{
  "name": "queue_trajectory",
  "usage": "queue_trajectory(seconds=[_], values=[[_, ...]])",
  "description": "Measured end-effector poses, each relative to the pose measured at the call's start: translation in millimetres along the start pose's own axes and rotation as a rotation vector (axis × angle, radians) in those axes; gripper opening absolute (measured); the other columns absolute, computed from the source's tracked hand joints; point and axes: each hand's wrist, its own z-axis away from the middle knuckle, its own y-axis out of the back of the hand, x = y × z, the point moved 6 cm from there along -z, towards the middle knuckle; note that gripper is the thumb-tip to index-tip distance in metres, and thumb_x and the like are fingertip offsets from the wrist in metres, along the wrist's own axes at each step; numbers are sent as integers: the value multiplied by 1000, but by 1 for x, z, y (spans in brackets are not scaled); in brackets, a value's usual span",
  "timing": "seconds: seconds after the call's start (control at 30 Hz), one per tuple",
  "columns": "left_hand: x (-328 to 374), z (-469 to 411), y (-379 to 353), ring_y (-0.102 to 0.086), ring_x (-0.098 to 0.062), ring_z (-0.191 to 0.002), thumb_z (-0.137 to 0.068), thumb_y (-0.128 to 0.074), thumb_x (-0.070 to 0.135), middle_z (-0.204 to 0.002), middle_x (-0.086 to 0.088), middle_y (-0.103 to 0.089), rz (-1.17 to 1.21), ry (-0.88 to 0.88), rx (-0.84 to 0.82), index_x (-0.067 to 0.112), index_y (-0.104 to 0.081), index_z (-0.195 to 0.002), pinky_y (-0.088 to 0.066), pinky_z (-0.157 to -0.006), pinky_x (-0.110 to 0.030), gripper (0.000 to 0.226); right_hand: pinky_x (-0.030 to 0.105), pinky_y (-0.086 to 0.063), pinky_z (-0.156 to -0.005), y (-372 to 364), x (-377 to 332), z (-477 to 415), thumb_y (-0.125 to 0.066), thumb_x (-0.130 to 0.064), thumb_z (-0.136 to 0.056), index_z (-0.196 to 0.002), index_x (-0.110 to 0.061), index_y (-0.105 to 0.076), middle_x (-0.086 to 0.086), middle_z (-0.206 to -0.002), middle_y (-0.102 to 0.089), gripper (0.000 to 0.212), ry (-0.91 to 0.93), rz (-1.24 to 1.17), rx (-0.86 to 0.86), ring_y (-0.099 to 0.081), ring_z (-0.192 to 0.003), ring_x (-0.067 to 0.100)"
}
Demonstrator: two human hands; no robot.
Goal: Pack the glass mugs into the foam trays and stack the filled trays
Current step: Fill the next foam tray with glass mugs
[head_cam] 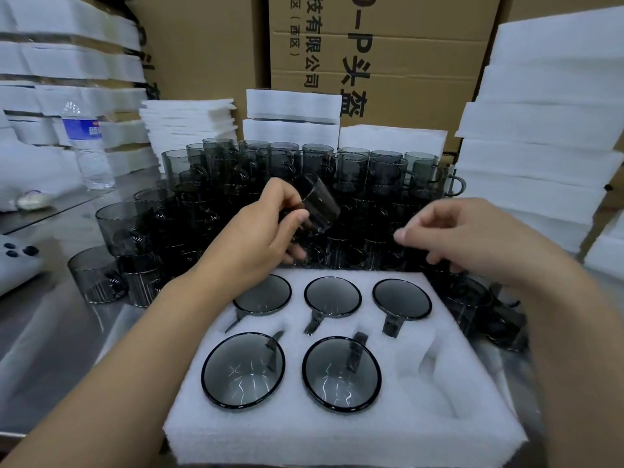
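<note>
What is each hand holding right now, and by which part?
The left hand grips a tilted glass mug by its side wall. The right hand curls over the loose mugs; whether it holds one cannot be told.

White six-pocket foam tray (439,417) sits front-centre on the steel tabletop (50,332). Five smoky glass mugs (332,296) in it: three across the back row, two in the front row, left and middle. Directly behind the tray: loose smoky glass mugs (351,170), stacked in layers. Left grip (256,238) holds one tilted mug (317,204) over the tray's back edge. Clear plastic water bottle (89,146) rear left. White foam stacks (540,123) left, right and behind the loose mugs; brown cardboard boxes (405,62) at the very back.
</note>
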Motion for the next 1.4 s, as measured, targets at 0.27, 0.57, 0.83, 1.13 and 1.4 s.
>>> queue_trajectory(seconds=[0.27,0.57,0.83,1.13,1.4], values=[[-3,-2,48,-70,-2,-79,-97,-45,28,-88,8,-63,36,-93,459,39,-39,-90,-59,-72,-34,14,6,-43,-54,-39,-14,11,-75,-33,-70,-86,-50,-66,-40,-78,-56,25,204,289,-374,-57,-66,-10],[-7,-3,59,-71,-8,-78,-99,-45,24,-89,6,-63,121,-103,532,39,-39,-90,-57,-70,-24,18,4,-41,-58,-44,-9,-7,-81,-16,-72,-74,-36,-67,-20,-68,-63,24,258,214,-221,-57,-65,-9],[-5,-2,58,-71,-8,-77,-98,-45,24,-91,3,-61,153,-100,537,37,-40,-90,-57,-68,-21,16,3,-40,-54,-40,-2,-15,-79,-15,-75,-77,-31,-66,-15,-71,-60,21,205,231,-101,-55,-61,-8],[1,-4,33,-72,-12,-81,-89,-54,34,-84,17,-67,220,-92,318,52,-48,-83,-59,-73,-30,20,16,-42,-63,-50,5,-26,-78,-15,-77,-78,-29,-67,-13,-78,-62,18,163,181,25,-58,-74,4],[1,-3,7,-70,-8,-80,-92,-57,28,-92,9,-67,85,-84,36,37,-46,-87,-55,-75,-26,16,23,-49,-74,-55,6,-34,-78,-15,-76,-75,-29,-65,-14,-78,-61,19,129,144,84,-61,-80,9]])
